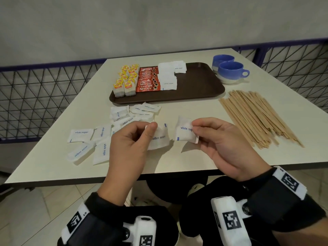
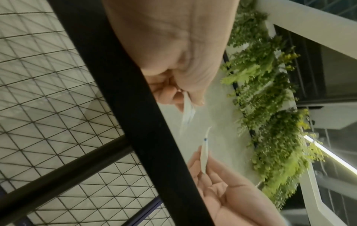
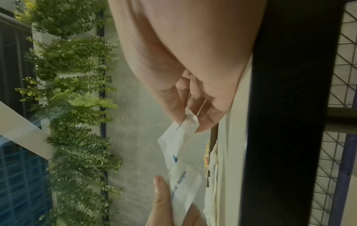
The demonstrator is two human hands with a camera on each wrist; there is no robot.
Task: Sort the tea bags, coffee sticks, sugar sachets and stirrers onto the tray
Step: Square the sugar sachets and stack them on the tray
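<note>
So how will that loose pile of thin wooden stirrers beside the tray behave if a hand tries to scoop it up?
The pile of thin wooden stirrers lies fanned and crossed on the white table, so it would probably splay and shed sticks rather than lift as a bundle. Each looks slim and flat, so likely light, stiff, and hard to pinch off the surface. Flat sticks should slide, not roll.

The sugar sachets (image 1: 80, 134) look like matt white paper, slightly crinkled. The stirrers (image 1: 257, 118) look like pale bare wood. The tray (image 1: 200, 82) is dark brown with a smooth, dull sheen, the coffee sticks (image 1: 148, 80) glossy red foil, the cups (image 1: 230, 71) glazed blue ceramic, the table (image 1: 177, 157) smooth matt cream.
</note>
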